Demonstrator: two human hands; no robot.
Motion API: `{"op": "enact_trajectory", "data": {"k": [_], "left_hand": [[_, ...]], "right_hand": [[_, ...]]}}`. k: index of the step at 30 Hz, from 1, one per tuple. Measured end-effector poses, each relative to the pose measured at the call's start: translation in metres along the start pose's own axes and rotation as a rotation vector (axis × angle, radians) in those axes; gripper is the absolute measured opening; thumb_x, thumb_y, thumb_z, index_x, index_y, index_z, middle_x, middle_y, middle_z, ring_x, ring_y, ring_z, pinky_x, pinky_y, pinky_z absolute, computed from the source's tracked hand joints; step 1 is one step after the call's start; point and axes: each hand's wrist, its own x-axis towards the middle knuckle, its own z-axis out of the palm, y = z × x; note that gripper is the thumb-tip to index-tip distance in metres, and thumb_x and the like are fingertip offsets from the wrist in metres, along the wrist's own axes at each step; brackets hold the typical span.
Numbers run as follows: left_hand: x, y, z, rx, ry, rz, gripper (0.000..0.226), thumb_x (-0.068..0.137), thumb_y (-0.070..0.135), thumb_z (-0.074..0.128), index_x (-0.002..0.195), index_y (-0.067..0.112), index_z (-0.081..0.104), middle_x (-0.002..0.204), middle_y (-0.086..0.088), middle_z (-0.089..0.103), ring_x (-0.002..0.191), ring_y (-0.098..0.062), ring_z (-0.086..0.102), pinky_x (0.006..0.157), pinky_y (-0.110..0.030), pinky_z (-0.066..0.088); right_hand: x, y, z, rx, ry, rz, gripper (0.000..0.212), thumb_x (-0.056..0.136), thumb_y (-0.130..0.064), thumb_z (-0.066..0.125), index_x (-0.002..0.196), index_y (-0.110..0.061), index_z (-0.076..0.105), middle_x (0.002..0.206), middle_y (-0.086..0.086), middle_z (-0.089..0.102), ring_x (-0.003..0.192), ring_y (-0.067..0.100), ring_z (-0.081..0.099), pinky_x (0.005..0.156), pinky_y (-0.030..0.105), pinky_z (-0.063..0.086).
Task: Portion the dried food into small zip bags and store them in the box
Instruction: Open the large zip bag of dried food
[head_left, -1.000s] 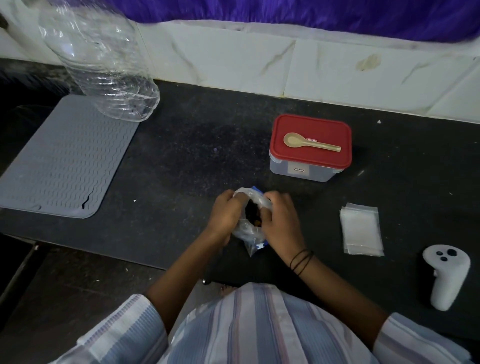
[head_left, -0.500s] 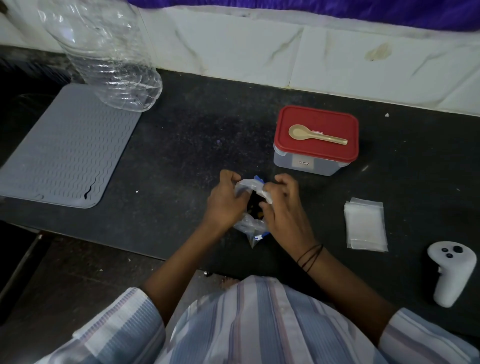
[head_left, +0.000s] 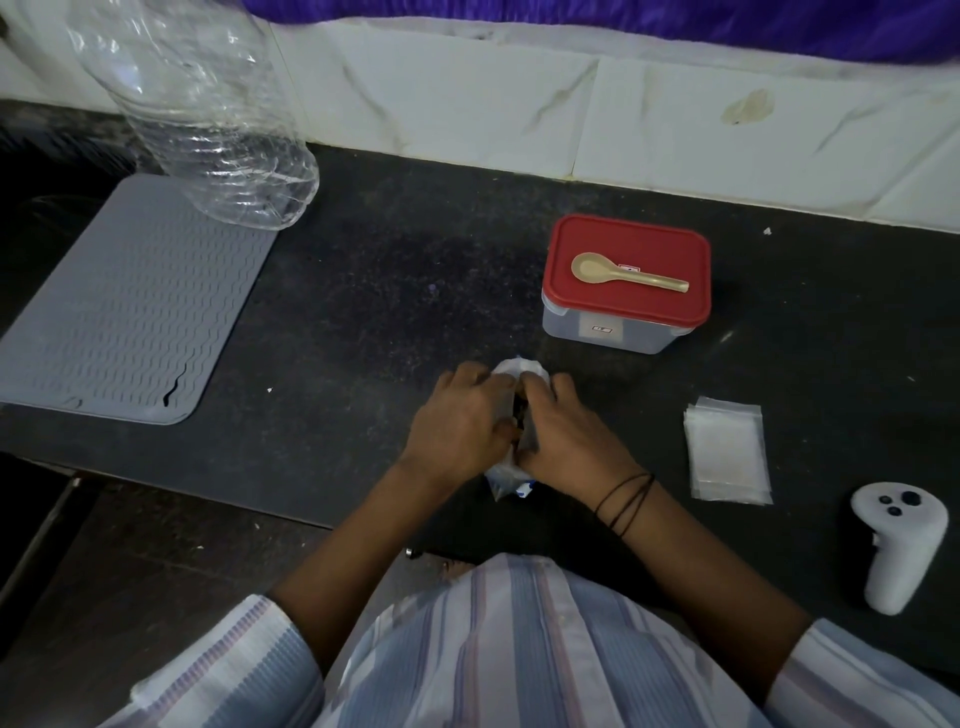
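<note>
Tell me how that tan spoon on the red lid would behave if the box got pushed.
The spoon lies loose on the box's smooth red lid, so it would probably slide. It looks like light plastic, likely stiff. Its rounded bowl may let it rock.

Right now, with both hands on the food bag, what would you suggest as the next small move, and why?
Probably spread the food bag mouth wider. The left hand and right hand both grip its top, dark food shows between them, while the spoon lies untouched on the box's red lid and the small zip bags lie stacked.

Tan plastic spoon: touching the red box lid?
Touching. Head view shows the tan plastic spoon lying flat on the red box lid.
</note>
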Motion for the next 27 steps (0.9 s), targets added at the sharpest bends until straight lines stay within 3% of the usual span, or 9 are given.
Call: {"op": "enact_trajectory", "data": {"k": [6, 13, 15, 17, 19, 24, 27], "left_hand": [[0.005, -0.007, -0.017, 0.054, -0.154, -0.047, 0.072, 0.084, 0.025, 0.067, 0.149, 0.022, 0.037, 0.130, -0.007, 0.047, 0.107, -0.032, 0.060, 0.084, -0.046, 0.055], [0.003, -0.020, -0.017, -0.102, -0.188, -0.046, 0.067, 0.084, 0.024, 0.068, 0.146, 0.025, 0.044, 0.131, -0.002, 0.046, 0.113, -0.025, 0.056, 0.091, -0.042, 0.051], [0.000, -0.030, -0.019, -0.168, -0.184, -0.053, 0.068, 0.078, 0.035, 0.067, 0.143, 0.028, 0.051, 0.122, 0.004, 0.046, 0.110, -0.020, 0.054, 0.088, -0.036, 0.048], [-0.003, -0.037, -0.023, -0.205, -0.173, -0.048, 0.076, 0.067, 0.053, 0.054, 0.140, 0.032, 0.055, 0.116, 0.006, 0.047, 0.104, -0.015, 0.053, 0.084, -0.031, 0.045], [-0.005, -0.040, -0.023, -0.219, -0.165, -0.039, 0.083, 0.062, 0.059, 0.045, 0.139, 0.031, 0.056, 0.117, 0.004, 0.051, 0.102, -0.013, 0.053, 0.082, -0.029, 0.044], [-0.005, -0.030, -0.021, -0.209, -0.101, 0.026, 0.068, 0.076, 0.037, 0.065, 0.141, 0.019, 0.054, 0.127, -0.004, 0.053, 0.109, -0.020, 0.056, 0.087, -0.035, 0.050], [-0.008, -0.024, -0.018, -0.182, -0.044, 0.070, 0.058, 0.083, 0.024, 0.074, 0.138, 0.018, 0.057, 0.130, -0.004, 0.051, 0.109, -0.020, 0.056, 0.084, -0.027, 0.046]], "right_hand": [[0.001, 0.004, -0.012, 0.110, -0.197, 0.074, 0.098, 0.084, -0.035, 0.073, 0.153, -0.030, 0.003, 0.133, 0.009, 0.033, 0.112, 0.030, 0.053, 0.091, 0.042, 0.050], [-0.003, 0.019, -0.010, 0.105, -0.221, 0.112, 0.092, 0.085, -0.045, 0.067, 0.153, -0.041, 0.005, 0.133, 0.009, 0.037, 0.120, 0.032, 0.049, 0.091, 0.037, 0.046], [-0.005, 0.026, -0.008, 0.104, -0.204, 0.137, 0.085, 0.086, -0.053, 0.061, 0.152, -0.045, 0.008, 0.131, 0.009, 0.039, 0.118, 0.031, 0.050, 0.093, 0.038, 0.046], [-0.010, 0.030, -0.005, 0.077, -0.153, 0.137, 0.075, 0.089, -0.056, 0.055, 0.152, -0.044, 0.015, 0.128, 0.007, 0.042, 0.116, 0.030, 0.051, 0.094, 0.040, 0.046], [-0.011, 0.031, -0.002, 0.060, -0.109, 0.121, 0.070, 0.091, -0.056, 0.053, 0.152, -0.042, 0.020, 0.125, 0.007, 0.043, 0.113, 0.028, 0.051, 0.093, 0.040, 0.047], [-0.014, 0.035, -0.003, -0.082, -0.045, -0.025, 0.066, 0.094, -0.056, 0.048, 0.153, -0.040, 0.022, 0.127, 0.006, 0.039, 0.110, 0.029, 0.049, 0.090, 0.042, 0.049], [-0.017, 0.030, -0.003, -0.072, 0.021, -0.050, 0.050, 0.097, -0.050, 0.048, 0.145, -0.036, 0.042, 0.143, 0.008, 0.032, 0.118, 0.034, 0.047, 0.095, 0.045, 0.048]]}}
